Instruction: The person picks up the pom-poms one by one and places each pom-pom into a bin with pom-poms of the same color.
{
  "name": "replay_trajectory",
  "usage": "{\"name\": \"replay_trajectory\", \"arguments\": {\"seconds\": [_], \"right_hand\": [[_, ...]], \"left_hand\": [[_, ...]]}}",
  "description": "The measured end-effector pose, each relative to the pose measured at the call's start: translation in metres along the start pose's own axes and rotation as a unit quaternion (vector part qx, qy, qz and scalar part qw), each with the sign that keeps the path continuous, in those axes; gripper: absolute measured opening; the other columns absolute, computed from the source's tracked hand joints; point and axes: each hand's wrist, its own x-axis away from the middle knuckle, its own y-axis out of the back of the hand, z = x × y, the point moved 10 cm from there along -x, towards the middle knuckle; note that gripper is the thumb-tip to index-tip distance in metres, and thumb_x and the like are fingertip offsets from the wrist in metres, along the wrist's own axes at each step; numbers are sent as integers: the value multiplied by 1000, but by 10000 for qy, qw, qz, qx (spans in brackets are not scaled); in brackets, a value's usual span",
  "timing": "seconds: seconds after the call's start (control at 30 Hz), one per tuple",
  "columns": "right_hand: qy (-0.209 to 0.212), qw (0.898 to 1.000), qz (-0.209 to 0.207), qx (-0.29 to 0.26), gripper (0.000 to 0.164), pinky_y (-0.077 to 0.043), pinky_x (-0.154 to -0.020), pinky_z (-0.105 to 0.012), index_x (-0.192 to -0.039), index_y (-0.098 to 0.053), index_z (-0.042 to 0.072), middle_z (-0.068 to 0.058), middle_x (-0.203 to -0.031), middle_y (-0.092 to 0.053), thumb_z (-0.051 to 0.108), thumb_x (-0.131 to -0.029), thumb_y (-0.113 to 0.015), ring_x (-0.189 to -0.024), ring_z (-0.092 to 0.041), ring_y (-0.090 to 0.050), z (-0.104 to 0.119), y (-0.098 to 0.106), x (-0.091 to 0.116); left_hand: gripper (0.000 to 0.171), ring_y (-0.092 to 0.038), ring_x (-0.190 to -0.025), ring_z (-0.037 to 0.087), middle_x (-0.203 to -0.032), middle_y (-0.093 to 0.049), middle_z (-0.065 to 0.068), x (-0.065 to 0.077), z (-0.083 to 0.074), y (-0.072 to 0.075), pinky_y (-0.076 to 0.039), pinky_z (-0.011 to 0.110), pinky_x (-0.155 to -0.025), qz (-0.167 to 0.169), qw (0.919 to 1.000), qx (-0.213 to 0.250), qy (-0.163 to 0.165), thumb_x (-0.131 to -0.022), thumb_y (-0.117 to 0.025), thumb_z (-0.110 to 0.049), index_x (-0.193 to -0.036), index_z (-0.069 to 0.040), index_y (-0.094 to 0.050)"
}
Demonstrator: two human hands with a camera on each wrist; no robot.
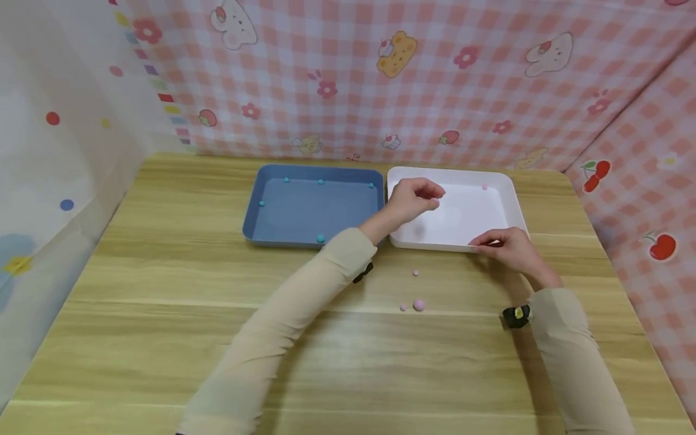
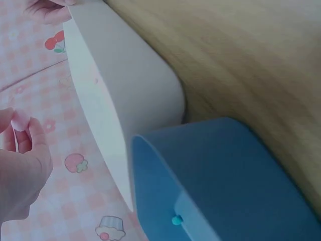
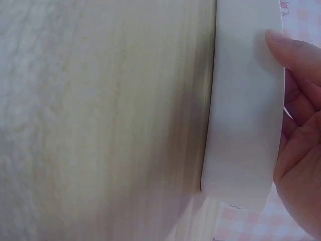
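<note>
Over the left part of the white tray (image 1: 462, 246), my left hand (image 1: 409, 201) pinches a small pink ball (image 2: 20, 120) between thumb and fingertips. My right hand (image 1: 512, 249) grips the near wall of that tray toward its right corner; in the right wrist view the thumb (image 3: 281, 47) lies on the outside and the other fingers reach over the rim. Inside the white tray, one pink ball (image 1: 485, 187) lies near the far right corner. On the table in front of it are a larger pink ball (image 1: 418, 306) and two small ones, one pink ball (image 1: 415, 273) nearer the tray.
A blue tray (image 1: 312, 243) stands directly left of the white one, with several teal balls (image 1: 321, 239) along its walls. The wooden table (image 1: 163, 338) extends toward me. A pink checked cloth (image 1: 348, 78) hangs behind the trays and another on the right.
</note>
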Motion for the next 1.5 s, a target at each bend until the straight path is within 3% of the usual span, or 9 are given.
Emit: {"name": "replay_trajectory", "arguments": {"seconds": [0.23, 0.47, 0.87, 1.17, 1.4, 1.5], "right_hand": [[73, 9999, 83, 23, 5, -45, -57, -13, -84, -69, -12, -23, -78, -67, -10, -80, -67, -65, -2, -57, 28, 0, 2], [87, 9999, 45, 41, 7, -46, -58, -12, -84, -70, -11, -22, -77, -67, -13, -79, -66, -65, -1, -56, 26, 0, 2], [78, 10000, 29, 5, 7, -45, -57, -12, -84, -69, -12, -22, -77, -67, -14, -79, -65, -64, 0, -56, 25, -1, 2], [81, 10000, -41, 3, 6, -46, -58, -12, -85, -72, -7, -12, -76, -69, -7, -79, -69, -66, 4, -54, -9, -2, -2], [85, 9999, -45, -48, 7, -46, -57, -12, -85, -72, -6, -13, -76, -69, -7, -79, -70, -65, 3, -54, -12, 0, -2], [73, 10000, -28, -40, 7, -46, -58, -12, -86, -72, -6, -14, -77, -69, -6, -79, -70, -65, 3, -54, -12, 0, -2]], "left_hand": [[17, -59, -81, 11, -95, -68, 10, -13, -7, -4, -47, 16, -69, -146, 9999, -56, 41, -84, -66, 3, -100, 1, -69], [19, -60, -86, 11, -98, -67, 8, -21, -15, -7, -47, 14, -71, -135, 9996, -169, 180, -85, -66, 0, -103, -1, -69], [20, -60, -85, 14, -99, -67, 13, -20, -13, -6, -47, 15, -71, -193, 9996, -150, 131, -83, -67, 2, -103, 1, -69], [19, -60, -84, 16, -98, -67, 15, -2, -11, -4, -47, 17, -69, -70, 10000, -42, -32, -84, -66, 3, -102, 3, -68], [19, -60, -88, 16, -99, -67, 15, 16, -11, -11, -45, 14, -72, 322, 9983, -394, -294, -84, -65, 2, -103, 4, -67], [19, -60, -87, 16, -97, -67, 15, 23, -8, -13, -45, 14, -70, 383, 9984, -290, -301, -84, -65, 3, -103, 4, -67]]}}
